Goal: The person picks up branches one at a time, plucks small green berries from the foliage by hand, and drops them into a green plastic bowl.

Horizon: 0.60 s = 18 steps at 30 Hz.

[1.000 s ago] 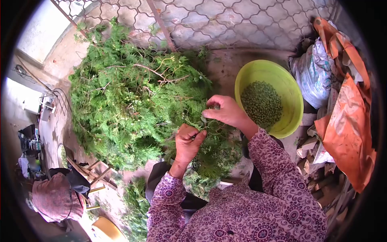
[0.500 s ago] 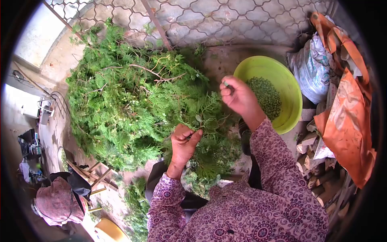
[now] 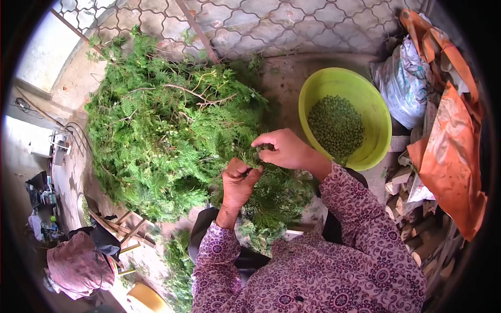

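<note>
My left hand (image 3: 239, 183) is closed, pinching a green evergreen sprig (image 3: 251, 158) between thumb and fingers. Just above and to the right of it, my right hand (image 3: 286, 148) curls its thumb and forefinger at the sprig's upper end. A small dark green bit shows between those fingers, too little to name. Behind both hands spreads a large heap of evergreen branches (image 3: 156, 141). To the right stands a yellow-green basin (image 3: 380, 112) holding many small round green cones or berries (image 3: 336, 128).
A wire-mesh grille (image 3: 292, 26) runs along the back. At right are a white woven sack (image 3: 402, 88), an orange bag (image 3: 454, 167) and chopped wood (image 3: 422, 237). A person in a pinkish head covering (image 3: 81, 263) sits lower left, near a yellow basin (image 3: 148, 298).
My right hand has come down and left from beside the basin to the sprig, its fingers now near my left hand. The left hand keeps its hold, almost unmoved.
</note>
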Tool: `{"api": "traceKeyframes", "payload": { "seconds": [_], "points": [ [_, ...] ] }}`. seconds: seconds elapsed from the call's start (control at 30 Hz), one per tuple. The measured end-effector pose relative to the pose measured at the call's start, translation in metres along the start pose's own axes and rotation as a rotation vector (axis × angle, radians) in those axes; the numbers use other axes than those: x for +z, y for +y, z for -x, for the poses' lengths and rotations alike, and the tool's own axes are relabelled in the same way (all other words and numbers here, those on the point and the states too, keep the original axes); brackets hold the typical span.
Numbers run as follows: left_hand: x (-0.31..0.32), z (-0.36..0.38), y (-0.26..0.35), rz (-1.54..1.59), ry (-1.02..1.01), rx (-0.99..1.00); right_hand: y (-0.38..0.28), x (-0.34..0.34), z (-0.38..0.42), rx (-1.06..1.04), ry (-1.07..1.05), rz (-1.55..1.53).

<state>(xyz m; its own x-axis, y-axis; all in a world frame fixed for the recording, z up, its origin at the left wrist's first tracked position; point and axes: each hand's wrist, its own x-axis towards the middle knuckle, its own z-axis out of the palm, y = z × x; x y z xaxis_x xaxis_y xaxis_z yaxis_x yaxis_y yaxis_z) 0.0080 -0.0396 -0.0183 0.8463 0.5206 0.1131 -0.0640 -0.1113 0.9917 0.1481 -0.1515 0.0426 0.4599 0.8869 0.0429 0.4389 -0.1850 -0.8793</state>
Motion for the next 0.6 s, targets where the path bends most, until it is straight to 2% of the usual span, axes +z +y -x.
{"api": "traceKeyframes", "payload": {
  "seconds": [0.1, 0.17, 0.23, 0.27, 0.33, 0.37, 0.4, 0.47, 0.53, 0.6],
  "points": [
    [0.0, 0.0, 0.007, 0.026, -0.011, -0.019, -0.004, -0.001, 0.0, -0.014, 0.01, -0.023],
    [0.001, 0.0, 0.018, 0.185, -0.007, -0.2, -0.003, 0.002, 0.001, -0.031, 0.02, -0.039],
    [-0.002, 0.001, 0.015, 0.169, -0.013, -0.186, 0.003, 0.008, 0.0, 0.022, 0.043, -0.305],
    [-0.002, 0.0, 0.018, 0.154, -0.02, -0.172, 0.004, 0.008, 0.0, 0.022, 0.043, -0.305],
    [-0.004, 0.0, 0.028, 0.155, -0.011, -0.2, 0.004, 0.006, -0.001, 0.283, -0.063, -0.931],
    [-0.005, 0.0, 0.032, 0.155, 0.0, -0.23, 0.007, 0.0, -0.003, 0.297, -0.127, -1.305],
    [-0.005, 0.002, 0.031, 0.157, 0.006, -0.23, 0.009, -0.007, -0.004, 0.299, -0.134, -1.302],
    [-0.003, 0.004, 0.022, 0.119, -0.027, -0.163, 0.01, -0.021, -0.005, 0.264, 0.009, -1.608],
    [-0.005, 0.004, 0.018, 0.04, -0.025, -0.117, 0.008, -0.023, -0.004, 0.288, 0.035, -1.566],
    [-0.003, 0.001, 0.023, 0.105, 0.017, -0.164, 0.005, -0.018, -0.002, 0.258, -0.08, -1.291]
  ]
}}
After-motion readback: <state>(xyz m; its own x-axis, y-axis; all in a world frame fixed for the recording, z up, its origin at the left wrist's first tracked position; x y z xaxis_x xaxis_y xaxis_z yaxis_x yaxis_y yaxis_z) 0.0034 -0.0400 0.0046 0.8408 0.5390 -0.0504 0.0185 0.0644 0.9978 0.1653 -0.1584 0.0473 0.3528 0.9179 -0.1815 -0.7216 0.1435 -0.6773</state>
